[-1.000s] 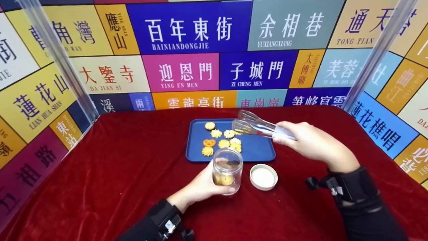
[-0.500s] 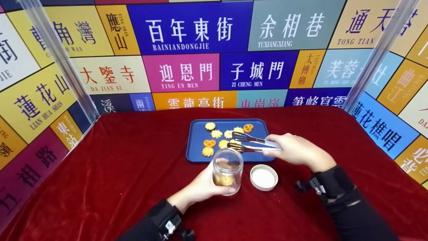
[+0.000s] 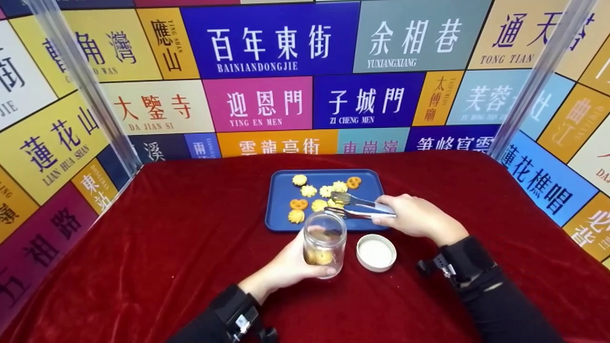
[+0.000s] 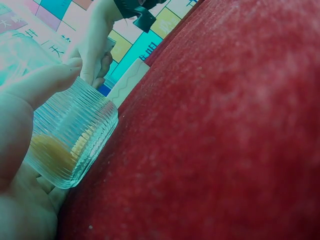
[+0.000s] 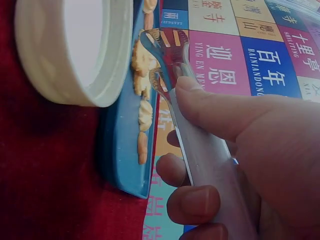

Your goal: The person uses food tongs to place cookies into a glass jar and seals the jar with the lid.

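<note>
My left hand (image 3: 286, 266) grips a clear glass jar (image 3: 329, 240), its open mouth tilted up. In the left wrist view, yellow cookies (image 4: 52, 156) lie at the bottom of the ribbed jar. My right hand (image 3: 419, 216) holds metal serving tongs (image 3: 364, 208) between thumb and fingers. The tong tips are parted at a flower-shaped cookie (image 3: 335, 204) on the right of the blue tray (image 3: 280, 190), partly covering it. Other butter cookies (image 3: 308, 190) and small pretzels (image 3: 298, 204) are spread over the tray, which sits behind the jar.
A round cream lid (image 3: 376, 253) lies on the red velvet cloth (image 3: 190, 214), right of the jar and in front of the tray. Behind the table rises a wall of colourful sign panels (image 3: 267, 38), with clear posts (image 3: 538, 81) at both back corners.
My right hand has brought the tongs down and left from above the tray to the cookies, uncovering a pretzel at the tray's back right. The left hand and jar have stayed in place.
</note>
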`<state>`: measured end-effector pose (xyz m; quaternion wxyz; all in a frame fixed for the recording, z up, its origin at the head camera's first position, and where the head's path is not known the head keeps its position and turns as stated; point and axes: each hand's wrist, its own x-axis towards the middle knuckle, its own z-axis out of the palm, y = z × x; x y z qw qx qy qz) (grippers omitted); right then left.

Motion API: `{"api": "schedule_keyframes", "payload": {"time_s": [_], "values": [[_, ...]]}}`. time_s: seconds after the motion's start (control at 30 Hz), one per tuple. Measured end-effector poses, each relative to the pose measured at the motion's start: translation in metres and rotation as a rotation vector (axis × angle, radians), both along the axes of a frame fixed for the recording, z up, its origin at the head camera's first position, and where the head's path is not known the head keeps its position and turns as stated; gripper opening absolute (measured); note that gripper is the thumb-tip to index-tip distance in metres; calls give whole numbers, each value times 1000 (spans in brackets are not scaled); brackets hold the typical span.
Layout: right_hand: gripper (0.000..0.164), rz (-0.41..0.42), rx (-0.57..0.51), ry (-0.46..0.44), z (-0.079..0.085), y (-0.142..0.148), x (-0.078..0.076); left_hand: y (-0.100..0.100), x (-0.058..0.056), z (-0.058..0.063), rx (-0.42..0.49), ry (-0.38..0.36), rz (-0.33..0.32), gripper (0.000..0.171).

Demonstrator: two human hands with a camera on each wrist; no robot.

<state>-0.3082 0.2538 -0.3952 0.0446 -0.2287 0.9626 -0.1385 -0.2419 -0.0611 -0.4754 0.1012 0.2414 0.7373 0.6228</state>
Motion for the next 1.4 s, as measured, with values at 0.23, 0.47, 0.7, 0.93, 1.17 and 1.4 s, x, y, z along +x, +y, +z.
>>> {"api": "schedule_keyframes", "payload": {"time_s": [0.23,0.47,0.7,0.93,1.17,1.4], "values": [[46,32,-4,18,-5,1,-2,0,0,0,20,3,-16,85],[42,61,19,62,-4,1,-1,0,0,-1,14,7,-15,86],[49,65,28,52,-3,2,-1,0,-1,-2,14,5,-13,86],[52,44,2,33,-1,6,-1,1,0,-1,15,1,-13,86],[47,54,-28,53,4,9,0,0,1,0,13,2,-15,87],[43,47,-42,83,12,12,1,0,0,1,16,2,-18,87]]}}
